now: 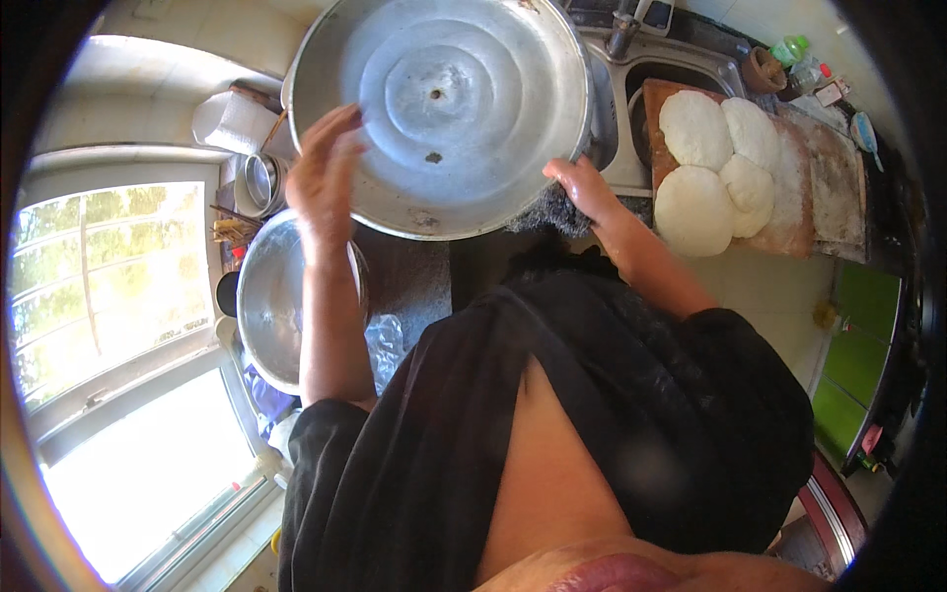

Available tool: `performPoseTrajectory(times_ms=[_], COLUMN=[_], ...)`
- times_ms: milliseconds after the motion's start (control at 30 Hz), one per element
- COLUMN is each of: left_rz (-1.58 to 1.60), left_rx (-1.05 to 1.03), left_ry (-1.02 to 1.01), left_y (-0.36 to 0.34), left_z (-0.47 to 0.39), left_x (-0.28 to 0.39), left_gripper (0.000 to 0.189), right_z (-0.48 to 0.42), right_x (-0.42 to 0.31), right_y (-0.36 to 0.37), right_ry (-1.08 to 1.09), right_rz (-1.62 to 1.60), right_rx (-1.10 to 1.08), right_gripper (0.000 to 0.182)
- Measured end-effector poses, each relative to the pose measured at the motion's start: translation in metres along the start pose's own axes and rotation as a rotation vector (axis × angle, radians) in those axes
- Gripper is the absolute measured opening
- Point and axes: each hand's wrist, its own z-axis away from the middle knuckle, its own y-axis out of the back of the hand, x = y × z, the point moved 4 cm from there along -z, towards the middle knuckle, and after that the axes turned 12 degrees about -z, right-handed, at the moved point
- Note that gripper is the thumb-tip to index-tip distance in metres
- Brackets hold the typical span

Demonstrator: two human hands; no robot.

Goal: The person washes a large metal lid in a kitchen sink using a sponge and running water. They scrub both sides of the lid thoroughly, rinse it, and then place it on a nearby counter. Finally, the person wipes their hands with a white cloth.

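Note:
A large round metal lid or shallow pan [473, 140], with concentric rings and a small hole near its middle, fills the upper middle of the head view. My right hand [581, 185] grips its lower right rim, the thumb on the near face. Over its left part is my left hand [325, 166], blurred, with its fingers apart; whether it touches the metal I cannot tell. Below my left hand, partly behind the forearm, stands a big metal bowl [270, 296]. Several rounds of white dough [694, 211] lie on a floured wooden board [788, 222] to the right.
A steel double sink [636, 174] with a tap [623, 33] lies behind the lid. Small nested pots [263, 181] stand near the window at the left. A clay pot [764, 70] and bottles line the back right. Clear plastic [385, 344] lies beside the big bowl.

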Motion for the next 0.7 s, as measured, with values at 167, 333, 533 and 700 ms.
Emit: performPoseTrajectory(times_ms=[167, 333, 533, 700], left_rz=[-0.418, 0.981, 0.768, 0.541], left_rx=[0.472, -0.215, -0.274, -0.346], left_ry=[0.114, 0.875, 0.952, 1.004], left_y=[0.076, 0.001, -0.079, -0.125], left_z=[0.04, 0.077, 0.035, 0.005], left_x=[-0.068, -0.109, -0.126, -0.131], left_gripper=[0.063, 0.051, 0.053, 0.045], right_z=[0.007, 0.0, -0.015, -0.08], right_x=[0.004, 0.041, 0.05, -0.022], right_y=[-0.004, 0.032, 0.109, 0.149], right_ry=[-0.413, -0.455, -0.606, -0.142], right_rz=[-0.145, -0.196, -0.156, 1.072], right_rx=[-0.103, -0.051, 0.073, 0.255], right_gripper=[0.016, 0.015, 0.034, 0.063])
